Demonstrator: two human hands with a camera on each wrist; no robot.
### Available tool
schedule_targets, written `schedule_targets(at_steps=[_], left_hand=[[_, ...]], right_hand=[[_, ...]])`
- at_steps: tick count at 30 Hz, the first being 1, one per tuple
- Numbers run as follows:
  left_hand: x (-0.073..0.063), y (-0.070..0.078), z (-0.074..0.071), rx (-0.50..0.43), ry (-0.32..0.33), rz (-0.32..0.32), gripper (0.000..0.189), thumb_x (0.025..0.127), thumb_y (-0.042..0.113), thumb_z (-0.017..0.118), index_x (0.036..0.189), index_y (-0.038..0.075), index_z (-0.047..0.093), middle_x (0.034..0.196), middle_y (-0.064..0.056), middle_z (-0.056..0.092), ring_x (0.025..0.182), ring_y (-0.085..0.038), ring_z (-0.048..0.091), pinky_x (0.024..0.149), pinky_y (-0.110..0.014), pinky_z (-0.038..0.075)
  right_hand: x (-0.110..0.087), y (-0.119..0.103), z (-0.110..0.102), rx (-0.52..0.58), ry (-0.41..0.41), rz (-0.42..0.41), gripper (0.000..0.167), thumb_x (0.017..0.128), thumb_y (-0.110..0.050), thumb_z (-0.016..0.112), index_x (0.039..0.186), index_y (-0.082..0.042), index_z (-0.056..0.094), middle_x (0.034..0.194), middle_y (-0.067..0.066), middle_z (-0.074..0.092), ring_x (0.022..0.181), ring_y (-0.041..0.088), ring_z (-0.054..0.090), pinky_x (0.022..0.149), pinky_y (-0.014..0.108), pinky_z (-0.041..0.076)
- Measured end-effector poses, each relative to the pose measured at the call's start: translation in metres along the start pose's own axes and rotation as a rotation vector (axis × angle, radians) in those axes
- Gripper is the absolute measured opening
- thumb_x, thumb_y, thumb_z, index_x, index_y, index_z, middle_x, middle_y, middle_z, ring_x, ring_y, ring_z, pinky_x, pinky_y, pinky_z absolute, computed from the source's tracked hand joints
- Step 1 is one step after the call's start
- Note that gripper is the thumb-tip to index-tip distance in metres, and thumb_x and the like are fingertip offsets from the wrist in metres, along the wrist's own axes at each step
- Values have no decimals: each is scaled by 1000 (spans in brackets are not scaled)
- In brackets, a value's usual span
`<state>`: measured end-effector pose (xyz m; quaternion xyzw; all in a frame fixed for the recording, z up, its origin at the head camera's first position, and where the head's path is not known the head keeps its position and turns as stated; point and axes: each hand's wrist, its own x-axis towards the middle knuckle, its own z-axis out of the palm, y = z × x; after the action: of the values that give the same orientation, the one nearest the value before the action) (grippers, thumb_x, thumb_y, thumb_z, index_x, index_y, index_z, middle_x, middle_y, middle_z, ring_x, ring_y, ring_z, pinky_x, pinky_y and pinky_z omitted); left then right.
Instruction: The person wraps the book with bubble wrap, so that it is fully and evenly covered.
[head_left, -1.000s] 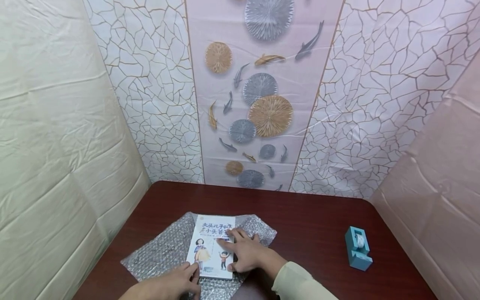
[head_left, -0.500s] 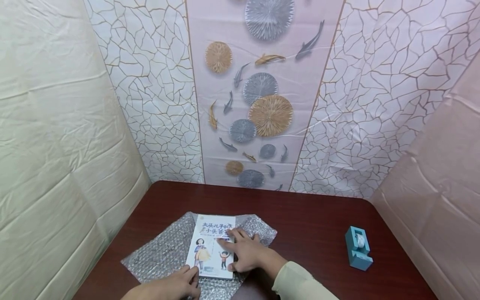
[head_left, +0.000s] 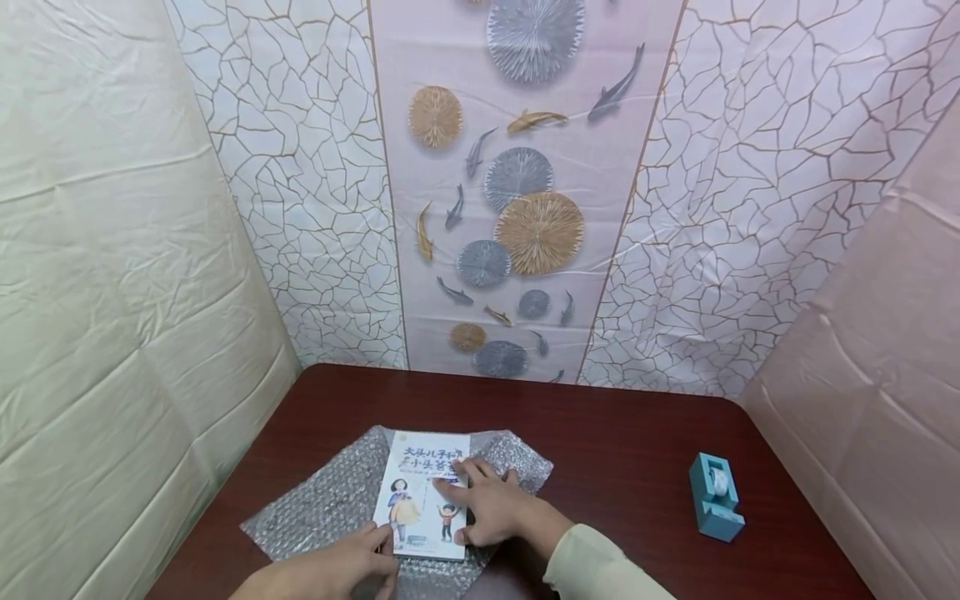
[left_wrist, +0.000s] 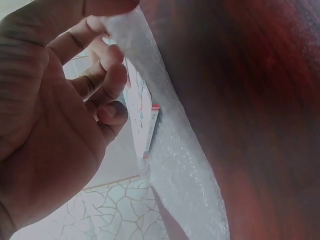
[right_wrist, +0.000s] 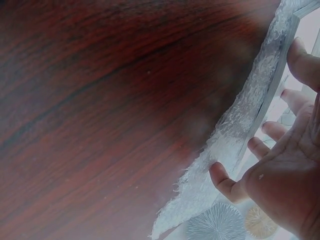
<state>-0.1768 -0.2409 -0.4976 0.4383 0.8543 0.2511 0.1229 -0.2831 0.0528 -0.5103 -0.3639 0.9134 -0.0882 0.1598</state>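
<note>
A paperback book [head_left: 427, 517] with a white illustrated cover lies on a sheet of bubble wrap [head_left: 322, 500], which spreads out around it on the table. My right hand [head_left: 498, 504] rests on the book's right side with fingers spread; the right wrist view shows its fingers along the book's edge [right_wrist: 272, 95]. At the near left corner of the book is my left hand [head_left: 337, 567]. In the left wrist view, its thumb and index finger pinch the edge of the bubble wrap [left_wrist: 185, 175], which is raised off the table there.
A blue tape dispenser [head_left: 716, 497] with a roll of clear tape stands at the right of the dark red table [head_left: 600, 450]. A patterned cloth backdrop [head_left: 517, 250] rises behind the table, and pale cloth walls [head_left: 135, 292] flank both sides.
My left hand has shifted slightly at the near left corner of the book, and the wrap's near edge moves with it. The right hand and the book stay in place.
</note>
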Motion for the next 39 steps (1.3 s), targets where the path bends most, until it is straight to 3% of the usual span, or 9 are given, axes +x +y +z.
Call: schedule_targets(at_steps=[6, 11, 13, 17, 22, 26, 31, 36, 39], left_hand=[[2, 3, -3, 1, -35, -130, 32, 93, 23, 89, 107, 29, 60, 104, 19, 48, 93, 6, 40, 78, -17, 44], [4, 2, -3, 41, 24, -34, 33, 93, 16, 85, 114, 28, 61, 107, 17, 53, 96, 6, 42, 80, -17, 45], [5, 3, -3, 83, 86, 35, 26, 97, 18, 81, 113, 28, 63, 107, 16, 55, 97, 6, 44, 82, -16, 46], [10, 6, -3, 270, 289, 154, 11, 103, 28, 78, 107, 31, 69, 104, 18, 59, 97, 5, 52, 85, -15, 49], [16, 9, -6, 408, 460, 186, 7, 107, 37, 75, 110, 30, 75, 107, 19, 65, 97, 4, 61, 87, -14, 51], [22, 5, -8, 388, 504, 170, 6, 105, 33, 77, 106, 29, 73, 103, 18, 65, 92, 3, 61, 82, -13, 51], [28, -1, -10, 311, 520, 80, 13, 106, 32, 75, 96, 32, 69, 97, 20, 60, 88, 3, 53, 76, -16, 49], [34, -8, -11, 246, 546, 2, 11, 109, 29, 72, 98, 30, 74, 97, 20, 60, 87, 0, 51, 73, -20, 49], [40, -14, -10, 270, 581, -22, 10, 108, 27, 73, 98, 27, 76, 96, 18, 60, 87, -2, 52, 74, -21, 49]], right_hand=[[0, 0, 0, -2, 0, 8, 81, 101, -67, 66, 173, -46, 34, 185, 5, 25, 171, 38, 23, 119, 90, 27], [-1, 0, 1, 8, -4, 12, 81, 101, -65, 67, 172, -46, 34, 185, 5, 25, 171, 39, 22, 120, 90, 25], [-1, 0, 1, 9, -4, 15, 81, 101, -65, 67, 172, -47, 34, 185, 4, 24, 172, 38, 22, 121, 89, 25], [1, 1, 3, -1, 2, 18, 80, 101, -64, 68, 172, -48, 33, 185, 3, 25, 172, 36, 22, 121, 88, 26], [0, 1, 3, 6, 0, 17, 80, 102, -62, 69, 172, -49, 33, 185, 2, 25, 172, 36, 22, 121, 87, 27], [-1, 0, 2, -6, 10, 13, 80, 102, -59, 70, 172, -47, 34, 185, 4, 26, 171, 37, 24, 120, 88, 28], [-2, -3, 2, -20, 27, 13, 80, 100, -58, 72, 171, -46, 37, 184, 4, 29, 170, 37, 26, 119, 88, 30], [-2, -2, 1, -14, 25, 6, 81, 100, -62, 71, 172, -46, 37, 184, 5, 29, 170, 38, 26, 118, 88, 30], [-2, 0, -1, -17, 12, -2, 82, 101, -67, 67, 173, -45, 34, 184, 6, 27, 170, 40, 25, 118, 89, 30]])
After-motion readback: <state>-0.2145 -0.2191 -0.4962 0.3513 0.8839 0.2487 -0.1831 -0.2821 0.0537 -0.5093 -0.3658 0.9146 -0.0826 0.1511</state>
